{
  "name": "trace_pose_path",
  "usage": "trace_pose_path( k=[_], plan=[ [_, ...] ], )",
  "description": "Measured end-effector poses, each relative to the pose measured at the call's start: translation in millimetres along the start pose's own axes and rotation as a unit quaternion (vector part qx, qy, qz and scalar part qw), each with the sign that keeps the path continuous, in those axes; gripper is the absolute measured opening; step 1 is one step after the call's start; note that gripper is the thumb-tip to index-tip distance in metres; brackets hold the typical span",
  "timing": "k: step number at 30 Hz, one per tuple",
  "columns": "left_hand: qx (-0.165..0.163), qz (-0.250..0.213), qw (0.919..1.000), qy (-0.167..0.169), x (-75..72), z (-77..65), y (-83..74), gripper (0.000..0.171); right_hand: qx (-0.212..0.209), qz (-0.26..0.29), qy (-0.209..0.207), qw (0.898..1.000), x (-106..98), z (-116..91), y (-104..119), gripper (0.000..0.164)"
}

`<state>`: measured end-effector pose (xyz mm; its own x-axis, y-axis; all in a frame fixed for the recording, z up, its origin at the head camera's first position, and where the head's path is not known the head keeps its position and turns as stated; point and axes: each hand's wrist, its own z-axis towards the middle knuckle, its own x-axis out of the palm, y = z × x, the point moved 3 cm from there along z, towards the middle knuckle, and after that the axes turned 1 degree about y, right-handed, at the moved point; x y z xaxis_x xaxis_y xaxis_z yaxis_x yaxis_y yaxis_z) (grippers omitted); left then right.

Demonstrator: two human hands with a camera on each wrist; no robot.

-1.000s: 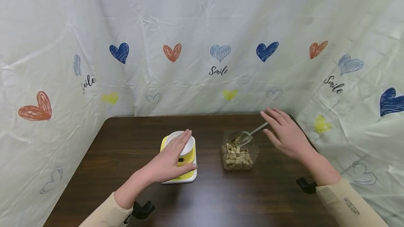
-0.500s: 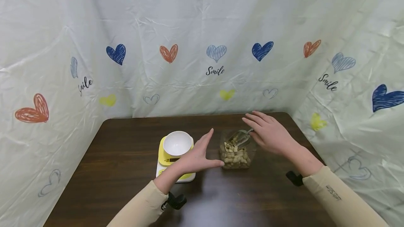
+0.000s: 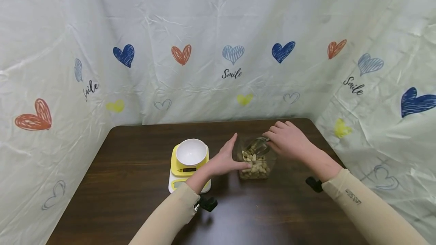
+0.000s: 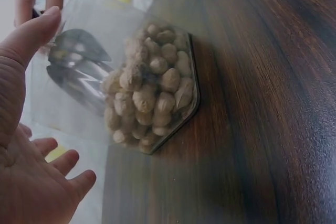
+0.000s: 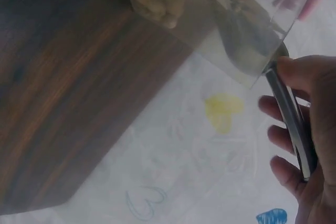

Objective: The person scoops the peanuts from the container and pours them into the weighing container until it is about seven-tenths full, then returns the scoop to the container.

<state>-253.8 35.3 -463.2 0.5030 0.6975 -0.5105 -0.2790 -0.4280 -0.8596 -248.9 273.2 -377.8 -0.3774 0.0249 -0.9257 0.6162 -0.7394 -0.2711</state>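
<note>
Begins at far left with a white curtain, printed with a large orange heart and stretching behind the table, dark brown and wood-grained. Shows next, left of centre on the tabletop, a yellow-and-white scale, upright under a white bowl and partly covered at its lower right by the left forearm. Reaches in from below in a cream left sleeve, with a black device at the wrist. Holds the left hand open beside a clear box, fingers straight and thumb stretched across its near side; cannot tell touching from a narrow gap. Stands the box upright on the table, right of the scale and between both hands, with unshelled peanuts in its lower part. Leans a shiny scoop inside, down to the peanuts, handle sloping out over the rim. Grips that handle in the right hand, fingers curled round it and thumb near the rim. Ends rightward with a cream right sleeve, marked with small dark lettering, and a blue heart on the curtain.
</note>
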Motion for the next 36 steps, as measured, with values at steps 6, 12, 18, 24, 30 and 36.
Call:
trace_pose_path(
  k=[6,12,18,24,30,36],
  plan=[
    [0.012,-0.002,0.9999,0.002,2.6,5.2,2.5,0.117,-0.031,-0.026,-0.018,0.999,-9,5,4,0.010],
    [0.022,-0.012,0.9997,0.006,5.4,8.8,4.2,0.118,-0.050,-0.066,0.007,0.997,-21,13,11,0.017],
    [0.032,-0.016,0.9993,0.004,7.9,11.5,2.6,0.115,-0.030,-0.067,0.066,0.995,-23,23,9,0.012],
    [0.022,-0.023,0.9995,0.000,8.1,12.2,-0.1,0.111,-0.002,0.022,0.141,0.990,-14,26,0,0.009],
    [0.006,-0.028,0.9996,0.005,9.2,12.6,3.6,0.111,-0.003,0.098,0.175,0.980,1,16,-2,0.005],
    [0.006,-0.031,0.9995,0.006,7.1,11.4,7.0,0.110,-0.007,0.091,0.117,0.989,4,13,3,0.008]
  ],
)
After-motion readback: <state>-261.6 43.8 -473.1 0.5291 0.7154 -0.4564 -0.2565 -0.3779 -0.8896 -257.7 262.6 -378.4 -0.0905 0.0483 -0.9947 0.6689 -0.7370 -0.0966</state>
